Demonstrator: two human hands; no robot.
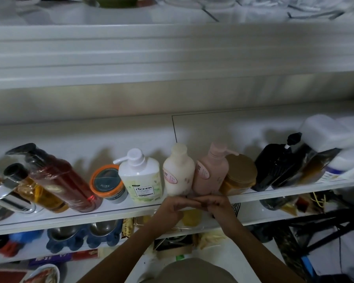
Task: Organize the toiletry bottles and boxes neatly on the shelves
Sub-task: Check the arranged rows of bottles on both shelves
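Observation:
A white shelf (253, 196) carries a row of toiletries. At its middle stand a cream bottle (179, 172) and a pink pump bottle (212, 172), touching each other. My left hand (175, 205) rests at the shelf's front edge with its fingers against the cream bottle's base. My right hand (215, 203) lies beside it, fingers against the pink bottle's base. The fingertips of both hands meet. Neither hand wraps round a bottle. Left of these stand a white-green Accen pump bottle (141, 176) and an orange-rimmed jar (107, 183).
Red (63, 178) and amber (39, 193) bottles and a chrome flask (6, 193) lean at the left. A gold-lidded jar (240, 174), a black pump bottle (274, 166) and white containers (325, 131) fill the right. Below, a lower shelf holds blue bowls (84, 235). Another shelf hangs overhead.

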